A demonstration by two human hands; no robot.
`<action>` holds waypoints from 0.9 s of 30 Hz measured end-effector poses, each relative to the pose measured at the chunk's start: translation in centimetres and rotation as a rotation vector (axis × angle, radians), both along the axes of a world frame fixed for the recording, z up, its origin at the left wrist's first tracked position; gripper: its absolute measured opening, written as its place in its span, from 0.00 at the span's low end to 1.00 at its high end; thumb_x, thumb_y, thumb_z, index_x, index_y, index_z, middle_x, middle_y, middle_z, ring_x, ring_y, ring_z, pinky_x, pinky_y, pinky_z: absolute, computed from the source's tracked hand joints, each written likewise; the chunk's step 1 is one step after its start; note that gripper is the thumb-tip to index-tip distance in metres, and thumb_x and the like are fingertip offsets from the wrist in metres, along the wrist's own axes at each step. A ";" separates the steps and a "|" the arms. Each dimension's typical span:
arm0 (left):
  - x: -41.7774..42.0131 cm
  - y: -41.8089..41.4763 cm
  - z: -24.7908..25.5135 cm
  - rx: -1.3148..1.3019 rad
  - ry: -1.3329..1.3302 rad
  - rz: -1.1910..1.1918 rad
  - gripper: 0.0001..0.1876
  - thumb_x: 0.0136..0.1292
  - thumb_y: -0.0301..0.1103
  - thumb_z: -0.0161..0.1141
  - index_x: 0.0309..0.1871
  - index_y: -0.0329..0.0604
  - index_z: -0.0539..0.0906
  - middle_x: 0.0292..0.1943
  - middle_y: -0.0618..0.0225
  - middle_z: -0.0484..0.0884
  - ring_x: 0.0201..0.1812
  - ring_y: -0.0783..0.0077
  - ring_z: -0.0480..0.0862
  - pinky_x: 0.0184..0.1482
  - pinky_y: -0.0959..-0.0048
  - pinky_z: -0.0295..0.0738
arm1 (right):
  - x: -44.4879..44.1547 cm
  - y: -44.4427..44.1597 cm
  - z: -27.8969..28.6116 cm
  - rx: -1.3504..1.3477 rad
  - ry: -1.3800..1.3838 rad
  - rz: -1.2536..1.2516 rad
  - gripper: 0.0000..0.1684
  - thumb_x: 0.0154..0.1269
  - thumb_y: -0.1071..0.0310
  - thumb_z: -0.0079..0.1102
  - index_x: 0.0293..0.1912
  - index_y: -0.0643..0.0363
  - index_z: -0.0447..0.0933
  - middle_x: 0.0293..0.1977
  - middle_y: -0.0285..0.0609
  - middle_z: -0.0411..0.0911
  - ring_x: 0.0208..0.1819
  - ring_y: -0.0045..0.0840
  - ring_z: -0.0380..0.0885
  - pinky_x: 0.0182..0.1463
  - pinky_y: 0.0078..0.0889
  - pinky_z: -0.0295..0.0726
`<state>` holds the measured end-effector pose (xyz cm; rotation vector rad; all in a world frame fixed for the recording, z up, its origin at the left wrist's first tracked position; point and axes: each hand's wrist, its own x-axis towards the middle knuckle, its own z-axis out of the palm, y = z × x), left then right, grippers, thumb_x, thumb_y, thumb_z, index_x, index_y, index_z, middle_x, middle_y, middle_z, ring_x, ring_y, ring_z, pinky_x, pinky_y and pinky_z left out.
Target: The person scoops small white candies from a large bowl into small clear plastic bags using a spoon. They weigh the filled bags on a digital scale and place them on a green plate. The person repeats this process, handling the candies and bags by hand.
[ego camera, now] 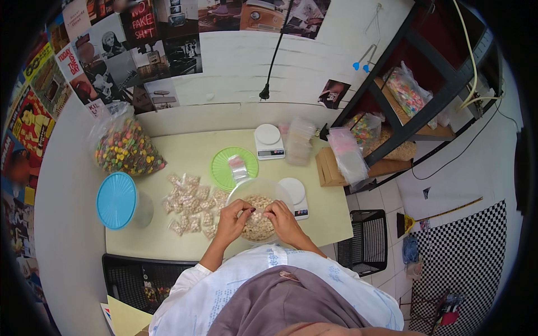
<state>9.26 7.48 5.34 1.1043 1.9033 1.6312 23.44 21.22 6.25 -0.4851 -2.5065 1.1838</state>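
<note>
My left hand (229,218) and my right hand (285,221) pinch opposite sides of a small clear plastic bag (257,216). They hold it over a translucent plastic tub (279,185) filled with small beige pieces (257,234), perhaps nuts. Whether the bag has pieces inside is hard to tell against those below. Left of the tub lies a pile of small filled bags (190,197) with similar pieces. Behind it, a green plastic lid (219,170) lies flat with small clear bags (238,164) on top.
A digital scale (293,191) stands right of the tub, another scale (267,136) behind. A blue-lidded container (117,201) and a large bag of colourful candy (126,147) occupy the left. Plastic sleeves (299,140) and a cardboard box (328,168) are at right. A black basket (363,239) sits beside the table.
</note>
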 end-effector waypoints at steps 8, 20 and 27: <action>-8.5 -5.7 -2.6 -0.082 -0.004 0.379 0.07 0.65 0.22 0.58 0.43 0.33 0.85 0.38 0.59 0.85 0.43 0.65 0.85 0.48 0.72 0.77 | 1.3 3.6 -0.4 -0.009 0.046 -0.189 0.03 0.65 0.75 0.61 0.38 0.64 0.77 0.36 0.47 0.76 0.40 0.38 0.77 0.46 0.37 0.77; -14.1 1.5 -10.9 -0.155 0.249 0.368 0.11 0.59 0.22 0.64 0.46 0.37 0.85 0.44 0.54 0.83 0.49 0.49 0.81 0.54 0.61 0.75 | 1.2 6.1 -1.0 0.068 -0.004 -0.324 0.04 0.66 0.76 0.62 0.39 0.66 0.78 0.34 0.42 0.77 0.34 0.27 0.77 0.42 0.29 0.77; -13.7 11.2 -15.8 -0.273 0.349 0.112 0.10 0.56 0.24 0.66 0.42 0.39 0.86 0.50 0.59 0.82 0.54 0.53 0.79 0.57 0.60 0.76 | 2.7 7.4 -2.0 0.080 -0.072 -0.395 0.04 0.65 0.75 0.62 0.40 0.64 0.79 0.36 0.44 0.78 0.37 0.31 0.80 0.43 0.33 0.78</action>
